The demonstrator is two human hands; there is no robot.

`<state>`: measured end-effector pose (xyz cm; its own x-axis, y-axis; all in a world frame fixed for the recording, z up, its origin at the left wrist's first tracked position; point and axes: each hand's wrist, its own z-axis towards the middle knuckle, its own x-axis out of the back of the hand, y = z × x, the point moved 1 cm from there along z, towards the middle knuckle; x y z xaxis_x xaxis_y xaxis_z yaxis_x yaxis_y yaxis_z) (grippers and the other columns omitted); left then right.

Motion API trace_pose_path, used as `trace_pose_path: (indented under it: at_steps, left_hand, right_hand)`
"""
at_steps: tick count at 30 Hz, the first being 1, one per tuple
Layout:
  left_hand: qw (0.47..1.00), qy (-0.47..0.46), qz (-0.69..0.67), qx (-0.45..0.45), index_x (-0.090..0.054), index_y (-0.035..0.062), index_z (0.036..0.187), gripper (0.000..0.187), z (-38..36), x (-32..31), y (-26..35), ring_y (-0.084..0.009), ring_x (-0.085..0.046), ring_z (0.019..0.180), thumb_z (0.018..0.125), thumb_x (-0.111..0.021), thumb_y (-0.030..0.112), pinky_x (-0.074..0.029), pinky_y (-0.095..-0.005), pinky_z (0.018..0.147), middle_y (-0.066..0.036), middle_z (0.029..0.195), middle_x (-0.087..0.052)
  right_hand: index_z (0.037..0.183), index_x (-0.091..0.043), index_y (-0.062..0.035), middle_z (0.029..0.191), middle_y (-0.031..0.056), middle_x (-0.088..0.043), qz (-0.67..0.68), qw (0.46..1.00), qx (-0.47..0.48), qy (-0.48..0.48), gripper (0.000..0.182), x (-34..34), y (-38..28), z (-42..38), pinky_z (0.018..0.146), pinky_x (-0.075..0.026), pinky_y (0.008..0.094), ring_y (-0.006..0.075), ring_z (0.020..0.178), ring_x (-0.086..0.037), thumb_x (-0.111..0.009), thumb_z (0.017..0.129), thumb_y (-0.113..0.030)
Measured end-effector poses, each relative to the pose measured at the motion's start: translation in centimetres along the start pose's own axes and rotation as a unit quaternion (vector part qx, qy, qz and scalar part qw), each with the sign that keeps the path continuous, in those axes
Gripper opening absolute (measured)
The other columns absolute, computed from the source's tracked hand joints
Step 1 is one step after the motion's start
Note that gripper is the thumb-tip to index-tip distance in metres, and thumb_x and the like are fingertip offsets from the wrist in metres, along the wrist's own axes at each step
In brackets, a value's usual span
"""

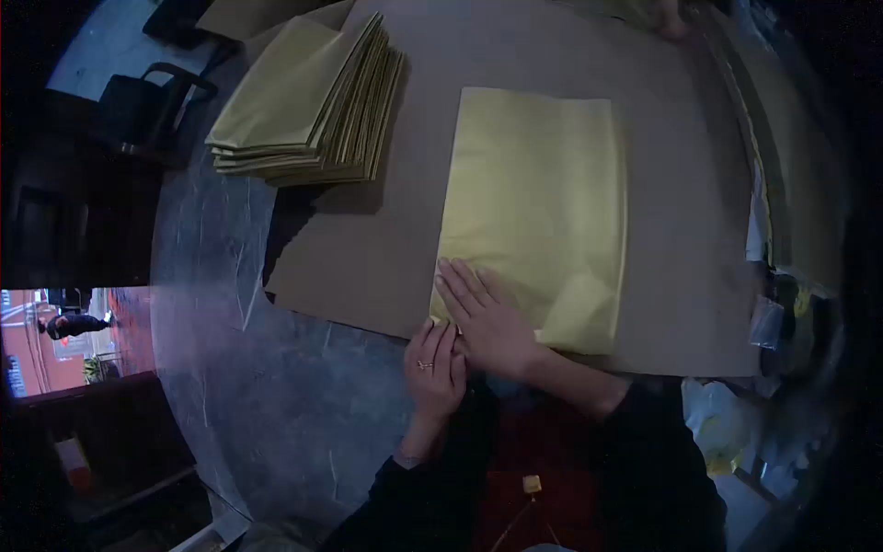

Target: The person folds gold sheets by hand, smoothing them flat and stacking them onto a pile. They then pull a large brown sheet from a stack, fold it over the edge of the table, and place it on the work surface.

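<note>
A large yellow paper sheet or bag (pixel 533 184) lies flat on a brown board (pixel 368 267), its lower edge partly folded up at the right. My right hand (pixel 489 322) rests flat on its lower left part, fingers stretched out. At the lower left corner, my left hand (pixel 436 368), with a ring on one finger, has its fingers bent against the paper's edge, thumb beneath or beside it. The two hands almost touch. A thick stack of folded yellow paper pieces (pixel 285 87) sits at the upper left of the board.
Dark chairs (pixel 138 110) stand at the far left. Plastic-wrapped items (pixel 768 322) and a pale bag (pixel 713 419) are at the right. At the top right a co-worker's hand (pixel 673 18) is partly visible. A person (pixel 78 325) shows outside at the left.
</note>
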<state>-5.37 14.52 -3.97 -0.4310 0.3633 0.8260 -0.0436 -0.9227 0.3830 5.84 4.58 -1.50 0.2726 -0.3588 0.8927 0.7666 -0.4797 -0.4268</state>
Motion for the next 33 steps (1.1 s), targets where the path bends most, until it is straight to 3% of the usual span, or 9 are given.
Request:
trace_pose_path:
  at_steps: [8,14,18,19,23,28,29,30,33]
  left_hand:
    - [1.0,-0.015,0.008,-0.008,-0.056,0.0041,0.119,0.034,0.7,0.5,0.2,-0.0313,-0.051,0.108,0.091,-0.048,0.021,-0.039,-0.0425,0.089,-0.011,0.12,-0.054]
    - [0.996,-0.08,0.032,0.014,-0.059,0.0046,0.117,0.035,2.0,1.6,1.0,-0.0285,-0.052,0.105,0.092,-0.044,0.025,-0.04,-0.0405,0.085,-0.01,0.11,-0.057]
    - [0.992,-0.048,0.119,-0.014,-0.063,0.0061,0.107,0.029,3.3,1.2,1.8,-0.0265,-0.055,0.091,0.086,-0.06,0.025,-0.041,-0.0407,0.081,-0.007,0.101,-0.059]
    - [0.991,-0.04,0.131,-0.009,-0.062,0.0043,0.098,0.027,3.7,1.3,2.4,-0.0271,-0.056,0.091,0.08,-0.068,0.024,-0.042,-0.0399,0.079,-0.008,0.096,-0.059]
    - [0.99,-0.062,0.124,-0.004,-0.059,0.0025,0.095,0.027,4.9,1.3,3.2,-0.0302,-0.056,0.092,0.078,-0.07,0.02,-0.044,-0.0401,0.079,-0.011,0.094,-0.058]
    - [0.997,-0.066,-0.009,0.025,-0.054,-0.0006,0.099,0.028,5.4,-1.4,3.4,-0.0378,-0.054,0.107,0.077,-0.068,0.008,-0.043,-0.0462,0.09,-0.018,0.111,-0.056]
    - [0.994,-0.106,-0.018,0.003,-0.053,-0.0023,0.103,0.032,5.4,-1.5,3.9,-0.0416,-0.045,0.119,0.077,-0.067,0.008,-0.04,-0.0481,0.095,-0.02,0.122,-0.05]
    - [0.994,-0.106,-0.017,0.003,-0.053,-0.0023,0.103,0.032,5.5,-1.7,4.8,-0.0416,-0.045,0.119,0.077,-0.067,0.008,-0.04,-0.0481,0.095,-0.02,0.122,-0.05]
    - [0.993,-0.112,0.026,-0.003,-0.048,-0.0039,0.119,0.053,5.6,-3.0,6.4,-0.0487,-0.034,0.124,0.076,-0.07,0.018,-0.038,-0.0503,0.098,-0.022,0.129,-0.044]
  right_hand:
    - [0.136,-0.033,0.005,0.146,0.0196,-0.025,0.002,1.0,0.01,0.028,0.068,-0.3,0.2,-0.3,0.112,-0.017,0.0428,0.0295,0.138,-0.021,-0.054,0.08,-0.028]
    - [0.142,-0.012,0.0043,0.148,0.022,-0.018,0.183,0.983,0.024,-0.021,0.082,0.5,1.6,-0.3,0.113,-0.012,0.0429,0.0311,0.139,-0.015,-0.057,0.079,-0.023]
    - [0.143,-0.009,0.003,0.147,0.0217,-0.02,0.236,0.971,-0.015,-0.018,0.072,1.3,3.9,-1.2,0.114,-0.011,0.041,0.0313,0.138,-0.018,-0.049,0.088,-0.023]
    - [0.143,-0.012,0.0021,0.147,0.0203,-0.022,0.218,0.975,-0.031,0.004,0.069,1.7,4.3,-1.7,0.113,-0.013,0.0412,0.0305,0.137,-0.02,-0.048,0.091,-0.026]
    - [0.143,-0.016,0.0005,0.146,0.0182,-0.025,0.17,0.983,-0.067,0.033,0.064,2.6,6.0,-2.7,0.113,-0.014,0.0402,0.029,0.137,-0.022,-0.045,0.093,-0.027]
    - [0.142,-0.019,-0.001,0.147,0.0143,-0.026,0.109,0.992,-0.062,0.035,0.061,2.4,6.1,-2.9,0.113,-0.015,0.0407,0.0256,0.137,-0.022,-0.044,0.094,-0.028]
    - [0.142,-0.019,-0.0023,0.147,0.0138,-0.024,0.077,0.995,-0.06,0.025,0.061,2.0,6.1,-2.9,0.113,-0.016,0.0413,0.0254,0.138,-0.02,-0.044,0.093,-0.028]
    - [0.142,-0.022,-0.0026,0.147,0.0121,-0.027,0.027,0.998,-0.049,0.043,0.058,1.5,6.1,-2.9,0.113,-0.016,0.0404,0.0236,0.137,-0.022,-0.044,0.094,-0.026]
    - [0.141,-0.024,-0.0025,0.146,0.0108,-0.029,0.066,0.994,-0.06,0.055,0.054,1.6,6.5,-3.0,0.113,-0.018,0.0394,0.0225,0.137,-0.024,-0.043,0.094,-0.023]
